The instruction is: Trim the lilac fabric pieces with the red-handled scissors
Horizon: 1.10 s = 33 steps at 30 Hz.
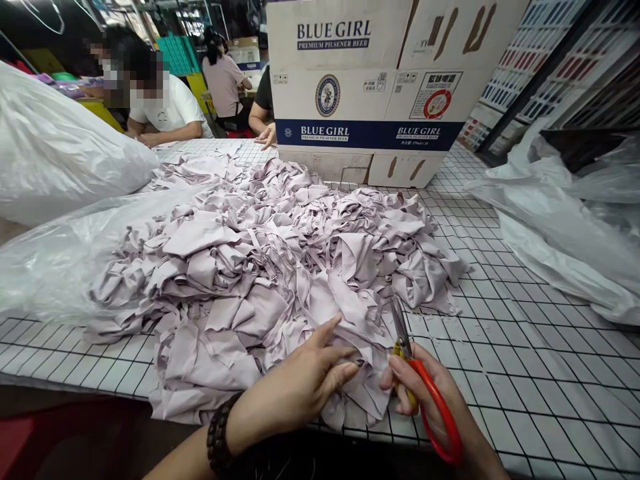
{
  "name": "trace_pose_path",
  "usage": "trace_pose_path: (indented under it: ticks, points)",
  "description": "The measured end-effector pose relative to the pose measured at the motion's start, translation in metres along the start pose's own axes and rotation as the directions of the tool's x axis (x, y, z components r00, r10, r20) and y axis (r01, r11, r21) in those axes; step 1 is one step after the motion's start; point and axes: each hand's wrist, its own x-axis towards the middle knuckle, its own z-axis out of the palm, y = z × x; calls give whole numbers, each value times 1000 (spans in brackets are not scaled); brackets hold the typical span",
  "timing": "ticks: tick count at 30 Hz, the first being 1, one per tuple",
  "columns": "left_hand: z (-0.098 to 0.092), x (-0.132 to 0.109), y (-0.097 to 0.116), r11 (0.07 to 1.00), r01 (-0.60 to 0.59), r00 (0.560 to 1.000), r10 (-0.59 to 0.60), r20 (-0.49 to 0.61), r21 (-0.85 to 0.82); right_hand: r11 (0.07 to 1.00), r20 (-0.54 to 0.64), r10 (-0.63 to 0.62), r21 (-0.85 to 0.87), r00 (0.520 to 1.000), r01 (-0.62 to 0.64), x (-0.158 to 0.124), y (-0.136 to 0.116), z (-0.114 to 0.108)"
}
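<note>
A large heap of pale lilac fabric pieces [280, 247], some with thin straps, spreads over the table in front of me. My left hand [313, 373], with a dark beaded bracelet on its wrist, is over the near edge of the heap. Its fingers are stretched and apart, and I see nothing held in them. In my right hand [425, 387] is a pair of scissors [443, 427] with red and yellow handles. The blades point up and away, near the heap's right side, and look closed or nearly so.
A white and blue beer carton [350, 100] stands behind the heap. Plastic bags lie at left [65, 147] and right [565, 220] on the checked tabletop [505, 333]. Several people are across the table and beyond; one person's hand [267, 136] shows beside the carton. A red stool [60, 433] is at lower left.
</note>
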Motion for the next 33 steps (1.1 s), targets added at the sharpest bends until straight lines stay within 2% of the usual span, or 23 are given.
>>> trace_pose_path:
  ticks: [1, 3, 5, 6, 7, 9, 11, 13, 16, 18, 20, 22, 23, 25, 28, 30, 33]
  points:
    - [-10, 0, 1, 996, 13, 1000, -12, -2, 87, 999, -5, 8, 46, 1000, -7, 0, 1, 2]
    - [-33, 7, -1, 966, 34, 995, -7, -104, 256, 996, -38, 22, 82, 999, -19, 0, 2, 7]
    - [-59, 28, -7, 891, 50, 973, 60, -225, 452, 996, -42, 35, 78, 998, -32, 1, 3, 12]
    - [-71, 42, -12, 826, 43, 970, 100, -222, 563, 997, -19, 36, 71, 999, -34, 2, 3, 14]
    - [-83, 57, -16, 751, 24, 981, 111, -162, 660, 998, 11, 31, 63, 999, -31, 3, 3, 16]
    - [-102, 87, -24, 644, -81, 997, 44, 69, 761, 999, 45, 7, 43, 999, -9, 5, 4, 19]
    - [-114, 108, -29, 619, -145, 981, -10, 192, 772, 999, 21, -27, 40, 999, 26, 4, 6, 19]
    - [-121, 119, -28, 625, -155, 977, -19, 214, 765, 998, -11, -44, 51, 999, 45, 2, 7, 16]
    - [-127, 117, -16, 645, -177, 970, -14, 243, 744, 993, -70, -93, 67, 993, 97, -2, 4, 12]
    - [-127, 107, 0, 717, -194, 960, 0, 279, 669, 985, -120, -141, 81, 983, 151, -6, -1, 16]
    - [-122, 92, 18, 878, -162, 942, 2, 336, 450, 978, -121, -162, 112, 979, 175, -9, -8, 27]
    - [-109, 75, 32, 991, -28, 916, -25, 401, 127, 971, -87, -172, 154, 981, 184, -9, -13, 43]
    - [-101, 67, 37, 998, 69, 904, -57, 424, -12, 964, -76, -182, 183, 980, 193, -8, -14, 52]
    - [-82, 51, 40, 936, 264, 896, -149, 419, -232, 943, -58, -202, 259, 978, 210, -1, -16, 65]
    - [-58, 34, 32, 707, 462, 874, -262, 409, -535, 908, -34, -212, 362, 977, 210, 11, -19, 68]
    - [-49, 26, 25, 575, 507, 858, -268, 438, -642, 912, -17, -208, 358, 978, 201, 16, -24, 61]
    - [-40, 18, 21, 500, 511, 856, -219, 469, -700, 927, -33, -245, 286, 969, 244, 20, -34, 49]
